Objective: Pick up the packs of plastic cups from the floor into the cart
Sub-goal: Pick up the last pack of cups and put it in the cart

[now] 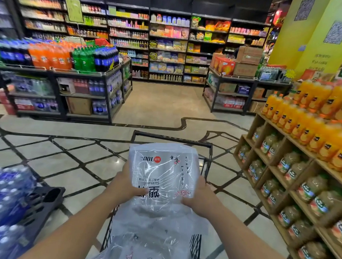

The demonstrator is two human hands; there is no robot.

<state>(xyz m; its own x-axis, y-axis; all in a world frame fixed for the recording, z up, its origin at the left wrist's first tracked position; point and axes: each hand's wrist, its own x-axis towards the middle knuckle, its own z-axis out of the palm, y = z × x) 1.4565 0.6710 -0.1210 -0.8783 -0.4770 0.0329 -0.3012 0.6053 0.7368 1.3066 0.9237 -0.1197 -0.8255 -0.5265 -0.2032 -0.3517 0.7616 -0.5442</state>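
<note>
Shop floor: pale tiles (65,163) crossed by dark diagonal lines are spreading out all round the cart (171,138), which I am viewing from its near end.
Cart: a black wire basket is standing straight ahead of me, its far rim showing just beyond the held pack.
Pack of plastic cups (164,168): a clear printed bag with white contents is being held up over the cart's basket, between both hands, its print reading upside down to me.
Left hand (126,183): it is gripping the pack's left edge, thumb lying across the top face; I am not seeing the other fingers, which are hidden under the bag.
Right hand (199,196): it is gripping the pack's right near corner, fingers (186,201) curling over the plastic.
Loose clear wrapping (156,233): more crumpled, printed plastic is filling the near end of the cart below the held pack; I cannot tell whether it is a second pack.
Left of the cart: blue-capped water bottles (2,199) in shrink wrap are sitting beside a black plastic frame (43,204).
Right of the cart: wooden shelves (263,160) are carrying orange drink bottles (309,120) above and jars below.
Beyond the cart: a soda rack (57,56), wall shelving (166,46) and a yellow pillar (313,34) are standing well apart from it.
</note>
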